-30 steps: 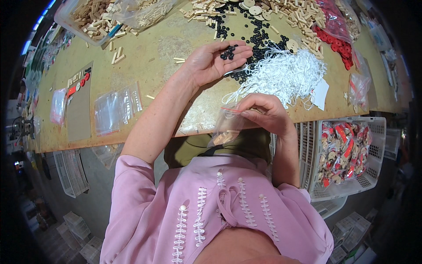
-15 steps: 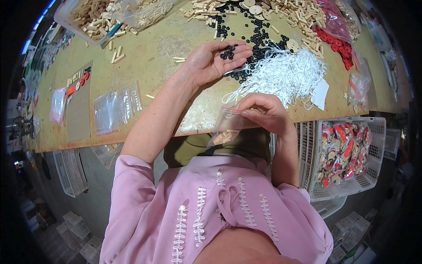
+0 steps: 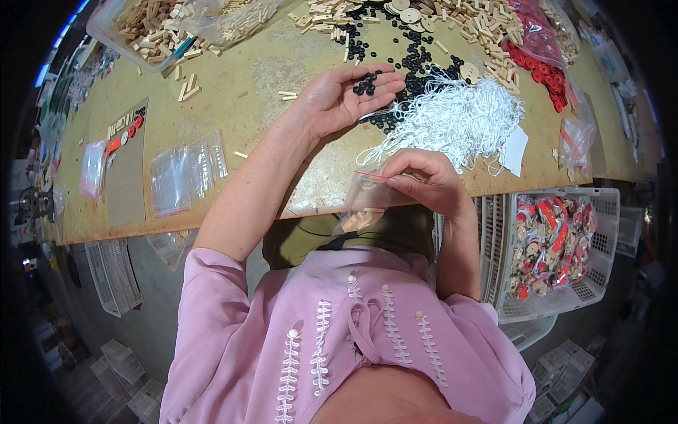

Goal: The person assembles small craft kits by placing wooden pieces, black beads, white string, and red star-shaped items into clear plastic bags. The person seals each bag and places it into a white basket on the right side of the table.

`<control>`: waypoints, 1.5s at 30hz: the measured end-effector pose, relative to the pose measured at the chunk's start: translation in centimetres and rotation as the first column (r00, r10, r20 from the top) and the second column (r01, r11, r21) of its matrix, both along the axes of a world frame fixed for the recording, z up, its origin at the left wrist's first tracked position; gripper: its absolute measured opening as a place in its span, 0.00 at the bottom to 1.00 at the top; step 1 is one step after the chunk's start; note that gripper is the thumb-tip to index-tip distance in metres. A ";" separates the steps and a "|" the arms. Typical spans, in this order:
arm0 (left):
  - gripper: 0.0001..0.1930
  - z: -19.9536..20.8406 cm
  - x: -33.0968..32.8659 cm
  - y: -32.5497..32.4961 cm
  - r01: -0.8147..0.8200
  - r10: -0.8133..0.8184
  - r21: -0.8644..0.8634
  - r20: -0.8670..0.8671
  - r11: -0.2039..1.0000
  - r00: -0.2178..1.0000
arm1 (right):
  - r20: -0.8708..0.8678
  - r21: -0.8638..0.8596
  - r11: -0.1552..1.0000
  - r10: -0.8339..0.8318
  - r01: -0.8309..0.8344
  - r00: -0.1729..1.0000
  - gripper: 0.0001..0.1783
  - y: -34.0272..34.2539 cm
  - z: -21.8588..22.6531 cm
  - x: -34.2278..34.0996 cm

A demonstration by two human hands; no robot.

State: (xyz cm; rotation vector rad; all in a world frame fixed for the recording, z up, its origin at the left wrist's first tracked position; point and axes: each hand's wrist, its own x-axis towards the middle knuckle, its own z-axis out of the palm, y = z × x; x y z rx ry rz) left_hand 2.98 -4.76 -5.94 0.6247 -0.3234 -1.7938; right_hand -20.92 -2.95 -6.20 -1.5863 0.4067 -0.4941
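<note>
My left hand (image 3: pixel 346 99) lies palm up above the table with its fingers stretched out and open. A small cluster of black beads (image 3: pixel 364 85) rests on it. My right hand (image 3: pixel 427 182) is closed, pinching the top corner of a clear zip bag (image 3: pixel 359 200) near the table's front edge. Pale wooden pieces lie at the bottom of that bag. Just beyond my right hand is a tangled heap of white cords (image 3: pixel 459 116). More loose black beads (image 3: pixel 417 60) spread behind the cords and past my left fingertips.
Wooden blocks (image 3: pixel 487 25) and red discs (image 3: pixel 540 74) lie at the far right. A plastic tub (image 3: pixel 127 42) of wooden pieces stands far left. Flat empty bags (image 3: pixel 171 187) and a board of sample parts (image 3: pixel 127 184) lie left. A crate (image 3: pixel 607 244) of filled bags sits right.
</note>
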 end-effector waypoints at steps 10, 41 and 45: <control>0.22 0.3 -0.3 0.0 -0.007 0.007 -0.005 0.046 1.000 0.999 | -0.002 -0.009 1.000 0.001 -0.001 1.000 0.03 0.0 0.1 0.1; 0.21 0.0 0.1 -0.1 0.001 0.000 0.005 -0.098 1.000 0.995 | -0.006 -0.017 1.000 -0.003 0.003 1.000 0.03 0.0 -0.1 0.0; 0.21 0.0 0.1 -0.1 0.005 -0.005 -0.003 -0.097 1.000 0.995 | -0.031 -0.027 0.999 0.035 -0.036 0.999 0.04 -0.3 -0.1 -0.2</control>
